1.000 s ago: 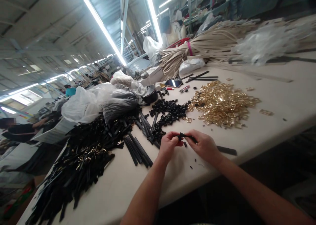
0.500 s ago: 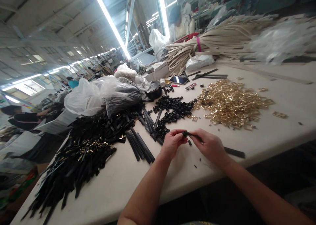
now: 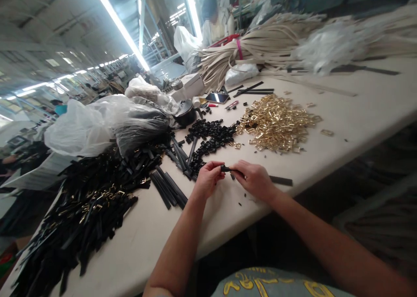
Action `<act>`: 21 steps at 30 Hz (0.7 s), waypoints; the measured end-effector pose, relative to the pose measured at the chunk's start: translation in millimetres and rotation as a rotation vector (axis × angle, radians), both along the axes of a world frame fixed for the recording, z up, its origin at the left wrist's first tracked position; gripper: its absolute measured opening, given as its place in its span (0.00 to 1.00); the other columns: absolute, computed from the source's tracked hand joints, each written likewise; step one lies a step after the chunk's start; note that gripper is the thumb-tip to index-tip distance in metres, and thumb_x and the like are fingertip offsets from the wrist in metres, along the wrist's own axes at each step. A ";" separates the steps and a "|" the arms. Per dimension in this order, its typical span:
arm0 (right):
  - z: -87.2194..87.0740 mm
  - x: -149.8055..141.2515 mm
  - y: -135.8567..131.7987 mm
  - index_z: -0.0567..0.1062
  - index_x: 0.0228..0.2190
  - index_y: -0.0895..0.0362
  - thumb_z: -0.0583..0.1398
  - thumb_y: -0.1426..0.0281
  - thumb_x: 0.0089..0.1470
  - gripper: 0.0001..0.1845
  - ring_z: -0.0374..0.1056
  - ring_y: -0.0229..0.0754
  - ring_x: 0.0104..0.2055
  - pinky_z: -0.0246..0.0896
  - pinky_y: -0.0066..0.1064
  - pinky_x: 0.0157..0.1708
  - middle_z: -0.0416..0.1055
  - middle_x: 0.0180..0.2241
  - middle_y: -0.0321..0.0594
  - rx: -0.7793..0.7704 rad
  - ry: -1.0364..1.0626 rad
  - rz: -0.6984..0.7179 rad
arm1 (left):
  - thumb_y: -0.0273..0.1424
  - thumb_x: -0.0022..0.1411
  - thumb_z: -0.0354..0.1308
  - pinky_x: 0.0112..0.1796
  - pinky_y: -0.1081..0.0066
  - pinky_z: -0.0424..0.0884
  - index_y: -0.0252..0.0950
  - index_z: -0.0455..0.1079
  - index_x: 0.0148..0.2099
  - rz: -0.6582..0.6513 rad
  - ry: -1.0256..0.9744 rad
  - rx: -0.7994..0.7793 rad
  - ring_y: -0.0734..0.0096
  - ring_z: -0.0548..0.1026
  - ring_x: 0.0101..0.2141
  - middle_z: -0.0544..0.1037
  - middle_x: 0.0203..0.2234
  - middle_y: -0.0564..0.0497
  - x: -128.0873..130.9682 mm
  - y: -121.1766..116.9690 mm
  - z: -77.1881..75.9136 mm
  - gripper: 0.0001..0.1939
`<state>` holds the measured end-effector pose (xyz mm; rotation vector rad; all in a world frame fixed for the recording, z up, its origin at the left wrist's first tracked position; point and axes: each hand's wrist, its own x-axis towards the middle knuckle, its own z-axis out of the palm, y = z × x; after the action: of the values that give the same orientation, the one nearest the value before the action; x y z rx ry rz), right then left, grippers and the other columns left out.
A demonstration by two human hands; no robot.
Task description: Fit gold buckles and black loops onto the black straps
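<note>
A pale bench (image 3: 137, 245) runs across the view. Along its left side sprawls a heap of black straps (image 3: 87, 218), many with gold fittings. A beige strip bundle (image 3: 267, 45), bound by 1 pink tie, lies at the far side. Next come a clear plastic bag (image 3: 143, 123) with dark contents, a pile of gold frames (image 3: 276, 125), and, touching that pile, a heap of black loops (image 3: 211, 136). Loose black strips (image 3: 167, 188) lie left of the 2 hands. The left hand (image 3: 207, 177) and right hand (image 3: 254, 179) are close together above the bench near its front edge; 1 lone strip (image 3: 280, 181) lies beside the right. Smallest is the black piece (image 3: 224, 168) between them, pinched by the left thumb and fingers at 1 end and by the right fingers at the other.
</note>
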<state>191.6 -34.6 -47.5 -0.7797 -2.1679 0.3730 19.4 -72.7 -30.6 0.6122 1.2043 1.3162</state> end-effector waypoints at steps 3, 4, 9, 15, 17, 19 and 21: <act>1.5 0.1 -0.4 0.74 0.35 0.56 0.56 0.68 0.62 0.08 0.70 0.40 0.32 0.57 0.28 0.32 0.74 0.31 0.39 -0.045 0.020 -0.023 | 0.32 0.39 0.73 0.28 0.78 0.69 0.32 0.73 0.34 -0.012 0.005 -0.005 0.81 0.71 0.22 0.74 0.24 0.54 0.1 -0.1 1.4 0.18; 2.2 0.0 -0.8 0.74 0.34 0.56 0.56 0.68 0.62 0.08 0.70 0.40 0.33 0.56 0.28 0.33 0.74 0.31 0.39 -0.050 0.005 -0.023 | 0.32 0.39 0.73 0.28 0.78 0.69 0.32 0.73 0.34 -0.009 0.004 -0.001 0.81 0.71 0.22 0.74 0.24 0.54 0.4 -0.1 1.9 0.18; 4.9 -0.6 -2.3 0.74 0.33 0.56 0.55 0.68 0.62 0.08 0.69 0.40 0.33 0.55 0.28 0.32 0.74 0.31 0.39 -0.084 -0.047 -0.035 | 0.33 0.38 0.74 0.27 0.78 0.68 0.31 0.73 0.33 -0.004 0.001 0.004 0.82 0.70 0.22 0.73 0.24 0.54 1.6 -0.5 4.9 0.19; 6.1 0.4 -1.7 0.74 0.33 0.56 0.56 0.70 0.61 0.07 0.69 0.39 0.33 0.55 0.28 0.33 0.74 0.31 0.38 -0.115 -0.017 -0.041 | 0.32 0.37 0.74 0.28 0.77 0.69 0.32 0.74 0.33 -0.029 -0.013 -0.025 0.82 0.70 0.22 0.74 0.24 0.54 2.0 -0.4 5.6 0.19; 6.2 -0.1 -2.0 0.74 0.33 0.56 0.56 0.70 0.61 0.07 0.69 0.40 0.33 0.54 0.28 0.33 0.74 0.32 0.39 -0.084 -0.066 -0.034 | 0.32 0.36 0.75 0.27 0.78 0.69 0.32 0.74 0.32 -0.026 -0.005 -0.025 0.82 0.70 0.22 0.74 0.24 0.54 1.0 -0.8 5.2 0.19; 5.7 -0.9 -2.7 0.74 0.33 0.56 0.55 0.70 0.62 0.08 0.69 0.40 0.33 0.54 0.28 0.32 0.74 0.32 0.39 -0.061 -0.099 -0.063 | 0.33 0.38 0.74 0.29 0.77 0.70 0.32 0.76 0.34 -0.039 0.016 -0.004 0.81 0.72 0.23 0.75 0.25 0.53 -0.5 -2.0 5.4 0.19; 4.3 -1.6 -3.2 0.74 0.33 0.56 0.55 0.69 0.63 0.09 0.69 0.40 0.33 0.53 0.28 0.32 0.74 0.32 0.39 -0.052 -0.102 -0.091 | 0.34 0.42 0.73 0.32 0.75 0.72 0.32 0.77 0.38 -0.059 0.041 0.020 0.78 0.74 0.25 0.77 0.27 0.51 -1.9 -3.7 6.0 0.20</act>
<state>189.9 -37.7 -43.2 -0.9413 -2.2158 0.3510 17.5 -76.5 -24.6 0.6873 1.1990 1.2721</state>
